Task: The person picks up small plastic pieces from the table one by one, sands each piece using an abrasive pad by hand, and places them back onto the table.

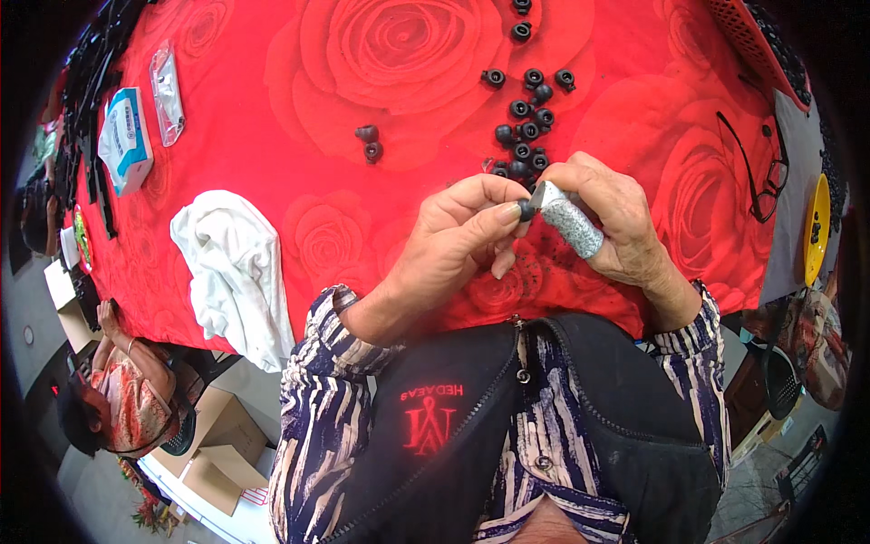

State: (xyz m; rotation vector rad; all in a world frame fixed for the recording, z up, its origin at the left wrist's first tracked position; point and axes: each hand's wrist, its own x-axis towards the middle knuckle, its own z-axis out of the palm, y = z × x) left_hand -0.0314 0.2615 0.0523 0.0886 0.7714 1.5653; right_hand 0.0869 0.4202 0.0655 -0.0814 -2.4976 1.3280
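Observation:
My left hand (464, 227) pinches a small round black part (526, 209) between thumb and fingertips. In my right hand (621, 218) is a short tool with a speckled silver-wrapped handle (573, 227). Its narrow metal tip, partly hidden by fingers, meets or nearly meets the black part; I cannot tell if it cuts in. Just beyond my hands lies a loose cluster of similar black knob-like parts (529, 131). Two more black parts (372, 152) sit apart to the left. Dark crumbs are scattered on the red cloth below my fingers.
A red rose-patterned cloth (299, 136) covers the table. A white cloth (231, 263) lies left, with a blue-white packet (125, 140) beyond it. Eyeglasses (770, 186), a red basket (757, 41) and a yellow dish (816, 227) are right. Another person (131, 390) sits at left.

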